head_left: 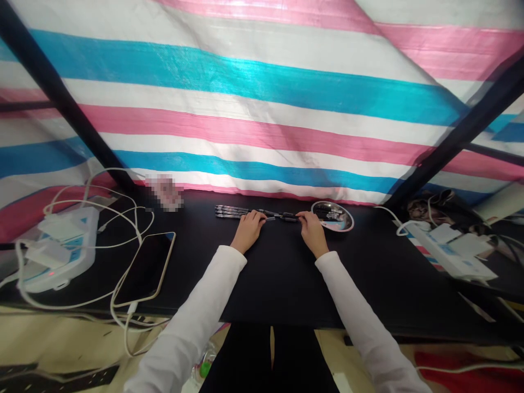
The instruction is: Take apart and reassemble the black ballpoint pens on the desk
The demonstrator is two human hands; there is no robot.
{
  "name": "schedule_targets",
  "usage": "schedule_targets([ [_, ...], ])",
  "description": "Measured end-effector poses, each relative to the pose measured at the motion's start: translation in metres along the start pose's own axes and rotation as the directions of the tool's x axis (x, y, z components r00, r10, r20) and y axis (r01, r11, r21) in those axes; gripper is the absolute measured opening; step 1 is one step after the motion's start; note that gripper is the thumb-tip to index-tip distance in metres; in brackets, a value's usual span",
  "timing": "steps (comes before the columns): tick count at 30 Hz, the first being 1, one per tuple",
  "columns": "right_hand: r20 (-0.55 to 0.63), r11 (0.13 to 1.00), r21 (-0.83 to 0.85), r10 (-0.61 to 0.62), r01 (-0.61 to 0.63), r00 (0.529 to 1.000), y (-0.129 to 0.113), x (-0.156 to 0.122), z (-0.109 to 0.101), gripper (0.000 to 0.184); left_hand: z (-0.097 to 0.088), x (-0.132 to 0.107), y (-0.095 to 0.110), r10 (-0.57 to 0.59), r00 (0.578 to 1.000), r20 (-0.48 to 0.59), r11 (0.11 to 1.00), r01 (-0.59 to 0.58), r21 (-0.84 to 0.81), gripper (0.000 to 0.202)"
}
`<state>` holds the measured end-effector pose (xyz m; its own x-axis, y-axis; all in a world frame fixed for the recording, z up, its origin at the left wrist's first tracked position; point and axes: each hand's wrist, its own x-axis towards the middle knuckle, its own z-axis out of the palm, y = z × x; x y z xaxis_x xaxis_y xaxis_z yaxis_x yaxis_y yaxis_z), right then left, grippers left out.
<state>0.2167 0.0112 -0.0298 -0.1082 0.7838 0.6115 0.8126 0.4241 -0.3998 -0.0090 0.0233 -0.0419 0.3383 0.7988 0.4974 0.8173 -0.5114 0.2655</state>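
On the black table (266, 284) my left hand (248, 230) and my right hand (311, 231) both reach forward in white sleeves. Each is closed in a pinch on one end of a dark pen (282, 216) lying across between them. A row of similar dark pens (231, 212) lies side by side just left of my left hand. A small round metal dish (333, 216) with more pen parts sits right beside my right hand.
A phone (144, 267) on a white cable lies at the left, beside a white power strip (61, 245) with plugs. Another power strip (446, 251) and cables sit at the right. A striped tarp (262, 109) hangs behind the table, crossed by black frame bars.
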Motion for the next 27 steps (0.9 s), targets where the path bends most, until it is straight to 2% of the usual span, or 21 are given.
schedule_targets([
  [9, 0.025, 1.000, 0.005, -0.011, 0.011, 1.000, -0.003, 0.000, 0.000, 0.021, -0.002, -0.001, -0.001, -0.027, 0.998, -0.064, 0.998, 0.031, 0.058, 0.021],
  [13, 0.029, 1.000, 0.012, -0.018, 0.018, 0.999, -0.004, 0.000, -0.001, 0.022, -0.002, -0.001, -0.001, -0.043, 0.997, -0.059, 0.997, 0.046, 0.055, 0.021],
  [21, 0.142, 0.987, 0.134, -0.112, 0.093, 0.983, -0.018, -0.003, 0.001, 0.023, -0.009, -0.002, 0.007, 0.069, 0.997, 0.026, 0.992, -0.066, -0.107, 0.018],
  [27, 0.141, 0.971, 0.217, -0.130, 0.098, 0.981, -0.018, -0.004, 0.004, 0.023, -0.010, -0.002, 0.007, 0.119, 0.991, 0.056, 0.983, -0.110, -0.147, 0.020],
])
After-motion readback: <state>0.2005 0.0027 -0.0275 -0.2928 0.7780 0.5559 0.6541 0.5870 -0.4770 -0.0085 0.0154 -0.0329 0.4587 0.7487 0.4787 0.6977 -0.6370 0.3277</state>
